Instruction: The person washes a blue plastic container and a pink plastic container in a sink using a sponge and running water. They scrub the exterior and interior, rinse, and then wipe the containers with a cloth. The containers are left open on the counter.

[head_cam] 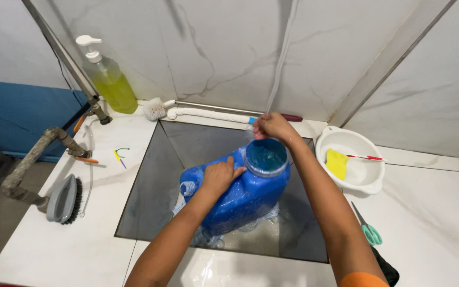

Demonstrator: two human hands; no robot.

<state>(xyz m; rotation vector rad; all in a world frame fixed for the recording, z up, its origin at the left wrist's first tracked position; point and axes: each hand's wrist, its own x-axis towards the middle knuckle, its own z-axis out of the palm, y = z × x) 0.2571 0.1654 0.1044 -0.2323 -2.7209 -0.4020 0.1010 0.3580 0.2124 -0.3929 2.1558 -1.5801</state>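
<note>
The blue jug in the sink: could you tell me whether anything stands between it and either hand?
Nothing visible does. The left hand rests flat on the blue jug, and the right hand sits at the rim of its wide mouth, holding a thin hose.

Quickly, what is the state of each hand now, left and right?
Left hand: open, palm pressed flat on the blue jug.
Right hand: closed around the thin hose above the jug's mouth.
</note>
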